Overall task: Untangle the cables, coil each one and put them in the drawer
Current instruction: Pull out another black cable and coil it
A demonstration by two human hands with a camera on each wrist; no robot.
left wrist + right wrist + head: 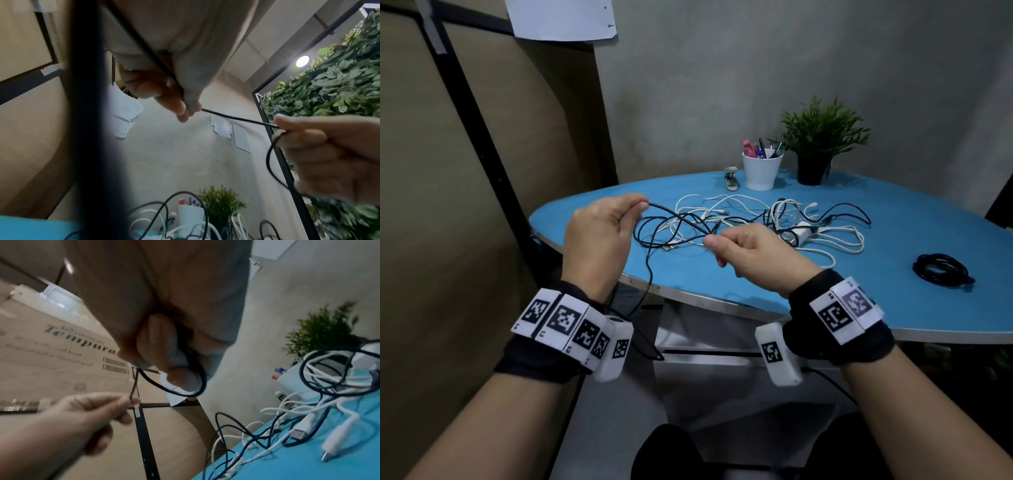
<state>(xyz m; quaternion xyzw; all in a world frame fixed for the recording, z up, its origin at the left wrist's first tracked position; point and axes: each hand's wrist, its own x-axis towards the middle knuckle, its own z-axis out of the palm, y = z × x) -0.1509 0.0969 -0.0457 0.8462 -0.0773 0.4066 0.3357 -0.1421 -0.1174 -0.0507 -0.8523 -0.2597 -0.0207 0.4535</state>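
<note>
You are looking, in the right wrist view, at a cardboard panel (61, 356) showing the printed word "Tempura". Smaller lines and barcodes (115, 366) below it are blurring past reading, as are your wrist markers (566, 320).

Seen from under the wrist, the left hand (164, 91) pinches a thin black cable (236, 118) between thumb and fingertips; the cable also runs up along the palm toward the camera. A short taut stretch crosses to the right hand (329, 154), which grips it with curled fingers, and a black loop hangs below that fist. A broad dark blurred band (88, 129) covers the left part of the view. Low down lie tangled white cables (148, 227) and black ones on the blue bench (30, 227), with a white pen cup (190, 216) and a small green potted plant (221, 201) behind. A wall of green leaves (329, 81) fills the right side beside a round ceiling lamp (302, 61).
</note>
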